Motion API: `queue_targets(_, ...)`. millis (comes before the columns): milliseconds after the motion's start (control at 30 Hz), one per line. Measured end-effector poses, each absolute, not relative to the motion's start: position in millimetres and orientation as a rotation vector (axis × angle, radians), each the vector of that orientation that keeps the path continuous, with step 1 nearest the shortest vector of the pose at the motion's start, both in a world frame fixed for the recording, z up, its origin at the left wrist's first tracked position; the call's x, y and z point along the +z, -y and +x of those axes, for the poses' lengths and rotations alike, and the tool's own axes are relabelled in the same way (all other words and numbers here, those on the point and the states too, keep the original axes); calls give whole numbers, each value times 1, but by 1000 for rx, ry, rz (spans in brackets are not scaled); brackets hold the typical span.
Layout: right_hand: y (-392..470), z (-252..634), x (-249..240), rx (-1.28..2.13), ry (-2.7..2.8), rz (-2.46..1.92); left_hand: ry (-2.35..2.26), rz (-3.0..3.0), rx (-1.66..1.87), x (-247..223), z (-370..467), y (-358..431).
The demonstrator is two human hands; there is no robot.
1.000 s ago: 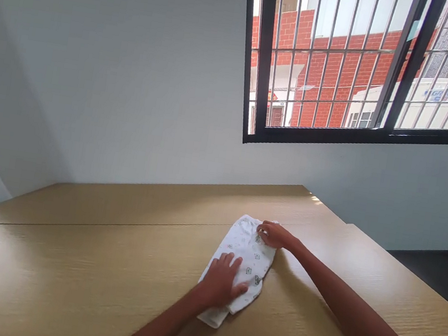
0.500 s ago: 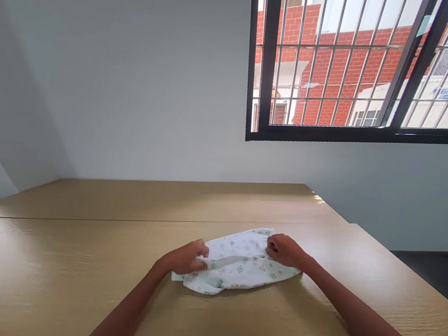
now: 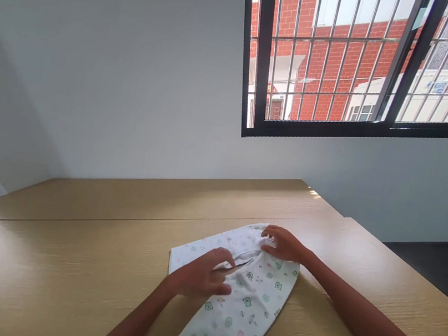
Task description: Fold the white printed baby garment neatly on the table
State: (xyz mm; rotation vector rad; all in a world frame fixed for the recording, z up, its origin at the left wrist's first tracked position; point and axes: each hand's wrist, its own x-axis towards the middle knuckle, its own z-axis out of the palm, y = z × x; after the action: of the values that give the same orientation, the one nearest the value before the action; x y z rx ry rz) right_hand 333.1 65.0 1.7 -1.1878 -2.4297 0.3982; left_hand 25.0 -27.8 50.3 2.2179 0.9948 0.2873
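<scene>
A small pair of white trousers (image 3: 246, 301), printed with green and pink animal figures, lies on the wooden table (image 3: 64, 279). One leg points left and the other comes toward me, with creased fabric where they meet. My left hand (image 3: 208, 275) is over that creased middle, thumb and fingers apart; whether its fingertips touch the fabric is hard to make out. At the upper right end of the trousers, my right hand (image 3: 284, 244) has its fingers curled onto the fabric, which bunches by the thumb. Its fingertips are partly hidden.
A seam runs across the table, and its far edge meets a pale wall (image 3: 136, 76). A barred window (image 3: 332, 66) with a black frame is at the upper right. Dark floor (image 3: 436, 267) shows beyond the table's right edge.
The trousers were bunched into a narrow strip; now the legs are spread apart, one extending toward me. My left hand has moved right and its fingers have opened. My right hand stays at the same end.
</scene>
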Motion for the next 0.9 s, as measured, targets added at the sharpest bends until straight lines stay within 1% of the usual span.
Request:
queue_targets(67,-64,333,-4,366,2497,-1118,-1240,2291,156,32,29,23)
queue_targets(133,-64,333,-11,338,2575,-1089,-1306,2299,-4,21,21,14)
queue_targets(233,-65,330,-20,278,2586,-1184,-1361,2239,-37,20,-6,-4)
queue_targets(333,-56,329,-22,241,2556,-1232,-1400,2191,8,24,-38,-17)
queue_targets(467,-33,342,-16,277,2562,-1123,-1321,2268,115,18,-62,-14)
queue_targets(667,-21,370,-14,476,2444,-1079,-1239,2383,255,4,-60,-6)
queue_targets(900,-28,373,-9,461,2449,-1033,-1234,2367,519,4,-54,-10)
